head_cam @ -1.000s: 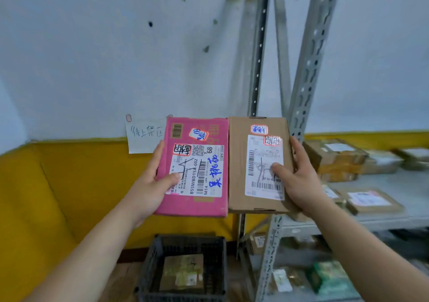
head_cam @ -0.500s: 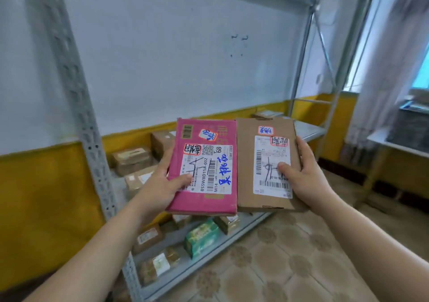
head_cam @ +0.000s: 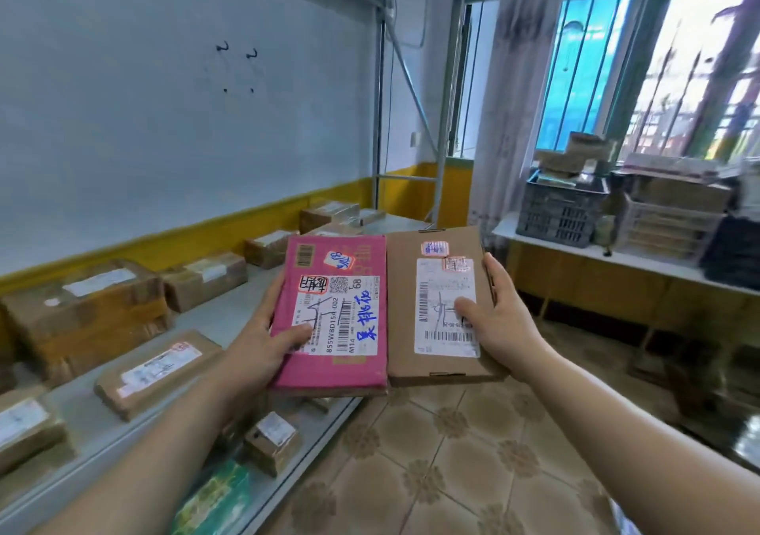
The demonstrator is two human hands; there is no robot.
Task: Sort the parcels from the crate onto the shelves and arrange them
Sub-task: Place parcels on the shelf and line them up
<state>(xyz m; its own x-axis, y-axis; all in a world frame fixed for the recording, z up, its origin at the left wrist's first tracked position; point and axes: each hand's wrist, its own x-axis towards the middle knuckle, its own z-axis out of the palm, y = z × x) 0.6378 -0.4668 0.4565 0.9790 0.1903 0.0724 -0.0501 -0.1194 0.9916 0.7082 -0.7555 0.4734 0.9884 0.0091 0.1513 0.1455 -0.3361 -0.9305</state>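
Shelf [head_cam: 214, 320] left; pink parcel [head_cam: 335, 312], brown parcel [head_cam: 436, 308]; fingers [head_cam: 271, 300] clasp outer edges.

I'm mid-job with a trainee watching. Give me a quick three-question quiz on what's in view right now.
1. True or false: the left hand holds the pink parcel, thumb on its label.
2. Where is the brown parcel, held in the right hand, relative to the pink one?
A. Stacked on top of it
B. Beside it on its right, long edges together
C. Underneath it
3. Fill the gap: the shelf that already carries taped parcels lies to the person's ____.

Key: 1 true; 2 B; 3 left.
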